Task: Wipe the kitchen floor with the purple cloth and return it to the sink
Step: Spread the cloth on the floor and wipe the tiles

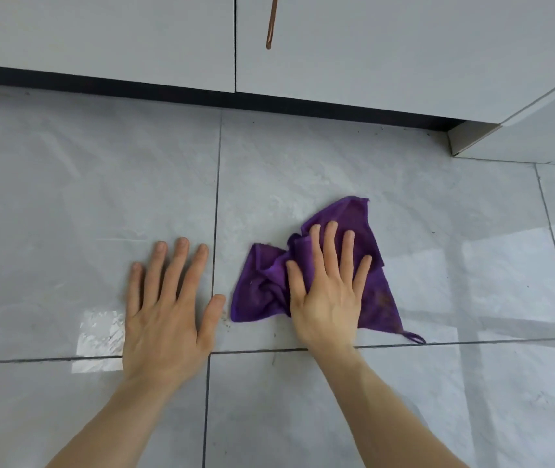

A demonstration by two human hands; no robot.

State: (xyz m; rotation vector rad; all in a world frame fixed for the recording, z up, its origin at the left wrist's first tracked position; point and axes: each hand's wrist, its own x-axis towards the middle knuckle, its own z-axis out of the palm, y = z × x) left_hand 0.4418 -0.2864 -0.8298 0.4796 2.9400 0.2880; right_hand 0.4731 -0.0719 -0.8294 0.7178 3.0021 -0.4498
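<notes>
A crumpled purple cloth lies on the grey tiled floor, right of centre, with a small hanging loop at its lower right corner. My right hand lies flat on top of it, palm down, fingers spread, pressing it against the tile. My left hand rests flat on the bare floor just left of the cloth, fingers apart, holding nothing. Its thumb tip is close to the cloth's left edge. The sink is out of view.
White cabinet doors with a dark toe-kick run along the far side. A brown streak runs down one door. Another cabinet corner juts out at the right. Small dark specks dot the floor near the cloth.
</notes>
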